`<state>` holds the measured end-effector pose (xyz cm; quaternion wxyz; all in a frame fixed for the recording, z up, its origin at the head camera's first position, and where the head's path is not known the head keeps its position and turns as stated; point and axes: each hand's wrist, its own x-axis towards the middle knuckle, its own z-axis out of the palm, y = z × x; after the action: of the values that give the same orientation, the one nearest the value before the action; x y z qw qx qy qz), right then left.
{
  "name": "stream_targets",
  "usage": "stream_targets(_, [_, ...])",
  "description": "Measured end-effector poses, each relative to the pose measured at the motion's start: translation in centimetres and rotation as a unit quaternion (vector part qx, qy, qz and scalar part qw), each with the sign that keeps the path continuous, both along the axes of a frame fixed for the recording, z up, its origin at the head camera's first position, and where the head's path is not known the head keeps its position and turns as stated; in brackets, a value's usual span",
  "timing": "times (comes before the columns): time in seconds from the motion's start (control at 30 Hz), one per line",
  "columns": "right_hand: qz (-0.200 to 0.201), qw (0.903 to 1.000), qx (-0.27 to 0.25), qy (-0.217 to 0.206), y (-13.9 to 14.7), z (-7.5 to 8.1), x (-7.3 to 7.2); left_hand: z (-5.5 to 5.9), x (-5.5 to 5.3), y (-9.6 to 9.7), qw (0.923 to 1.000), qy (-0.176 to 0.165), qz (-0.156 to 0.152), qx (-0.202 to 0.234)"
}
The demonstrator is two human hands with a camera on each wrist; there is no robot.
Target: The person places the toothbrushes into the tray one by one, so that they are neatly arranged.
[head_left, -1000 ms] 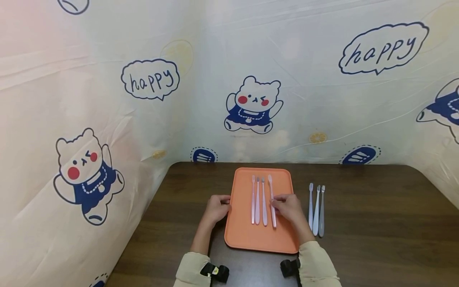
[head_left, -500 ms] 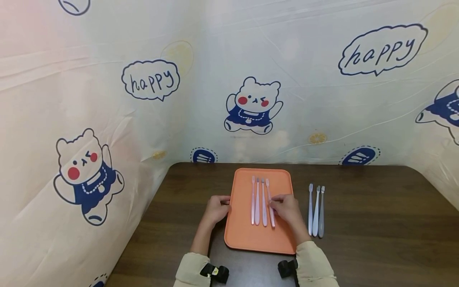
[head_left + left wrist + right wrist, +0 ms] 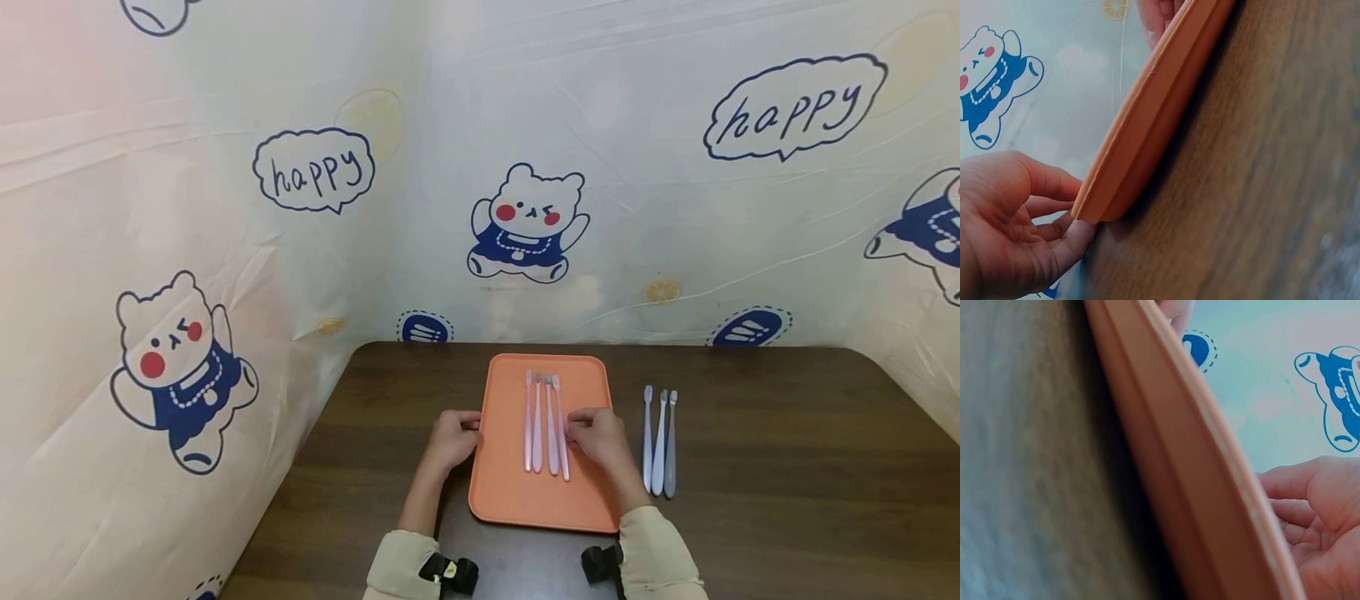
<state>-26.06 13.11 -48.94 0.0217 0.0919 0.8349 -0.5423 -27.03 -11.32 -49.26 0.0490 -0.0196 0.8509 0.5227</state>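
Note:
An orange tray (image 3: 517,504) lies on the table, bearing several pinkish-lilac toothbrushes side by side, heads toward the far edge. My left hand (image 3: 453,437) pinches the tray's left rim; in the left wrist view, thumb and fingers of that hand (image 3: 1016,219) meet at the rim. Over the tray's right half is my right hand (image 3: 602,435), its fingertips right beside the handle of the rightmost toothbrush (image 3: 560,429). In the right wrist view the tray wall (image 3: 1179,456) hides the fingertips of the right hand (image 3: 1316,519).
Three more toothbrushes, bluish and grey (image 3: 659,446), lie on the brown wooden table (image 3: 787,450) just right of the tray. A pale printed curtain (image 3: 420,225) stands behind the table and along its sides. Black straps (image 3: 602,562) circle the sleeve cuffs.
The rightmost toothbrush has moved left, close alongside the others on the tray, and lies straighter. My right hand shifted slightly left with it; its fingers now sit beside the handle. The left hand stays put.

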Motion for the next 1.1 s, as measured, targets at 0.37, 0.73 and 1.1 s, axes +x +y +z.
stream_targets(0.37, [0.006,0.9998,-0.020,0.004,0.2,0.0,0.1,0.5,0.1,0.2,0.9993,0.001,0.000,-0.038])
stream_targets(0.73, [0.038,0.9984,-0.039,-0.014,1.1,1.1,0.6,0.6,0.0,0.3,0.9984,0.008,0.002,-0.056])
stream_targets(1.1, [0.054,0.9956,-0.075,-0.013,2.4,1.3,0.9,0.6,-0.1,0.5,0.9974,0.014,0.019,-0.069])
